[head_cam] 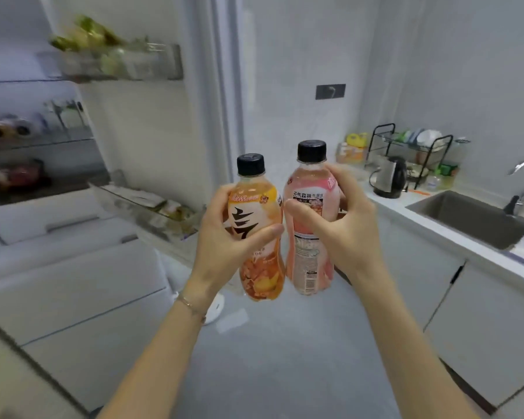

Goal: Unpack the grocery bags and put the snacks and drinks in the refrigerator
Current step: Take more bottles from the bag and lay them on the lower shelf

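Now both bottles are up, right of the open refrigerator (73, 207): left hand (221, 237) wrapped round the orange bottle (259, 231), right hand (342, 228) gripping the pink bottle (310, 225), upright, side by side, nearly touching.

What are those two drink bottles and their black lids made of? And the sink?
The orange bottle and pink bottle look like clear plastic: the drink shows through above glossy printed wraps. Their black lids are likely matte plastic. The sink is dull grey, probably brushed steel.
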A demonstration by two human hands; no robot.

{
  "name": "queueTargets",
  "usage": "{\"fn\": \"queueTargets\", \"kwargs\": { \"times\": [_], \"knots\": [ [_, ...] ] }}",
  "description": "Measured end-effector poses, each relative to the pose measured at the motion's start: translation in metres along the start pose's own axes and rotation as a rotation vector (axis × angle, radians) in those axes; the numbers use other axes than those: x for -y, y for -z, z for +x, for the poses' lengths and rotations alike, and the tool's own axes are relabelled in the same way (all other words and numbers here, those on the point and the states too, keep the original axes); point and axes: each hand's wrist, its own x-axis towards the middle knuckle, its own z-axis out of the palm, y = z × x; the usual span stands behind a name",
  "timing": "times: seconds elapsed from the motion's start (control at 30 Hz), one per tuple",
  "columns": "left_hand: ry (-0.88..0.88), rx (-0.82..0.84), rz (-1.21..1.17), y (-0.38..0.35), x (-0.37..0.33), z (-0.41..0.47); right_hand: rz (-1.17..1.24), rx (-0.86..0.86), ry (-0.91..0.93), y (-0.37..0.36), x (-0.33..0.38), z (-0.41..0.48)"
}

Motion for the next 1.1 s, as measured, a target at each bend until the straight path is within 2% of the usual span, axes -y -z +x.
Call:
{"fn": "queueTargets", "kwargs": {
  "times": [0.2, 0.4, 0.73, 1.1],
  "knots": [
    [-0.010, -0.100, 0.142, 0.148, -0.003, -0.001, 0.100, 0.089, 0.052, -0.143, 0.041, 0.005],
    [0.031, -0.237, 0.214, 0.255, -0.003, -0.020, 0.191, 0.170, 0.041, -0.252, 0.070, -0.001],
    [0.183, -0.473, 0.342, 0.366, 0.021, -0.030, 0.216, 0.398, -0.012, -0.389, 0.076, 0.011],
    [0.302, -0.514, 0.491, 0.473, 0.097, 0.027, 0.260, 0.492, -0.052, -0.519, 0.032, 0.078]
  ]
}}
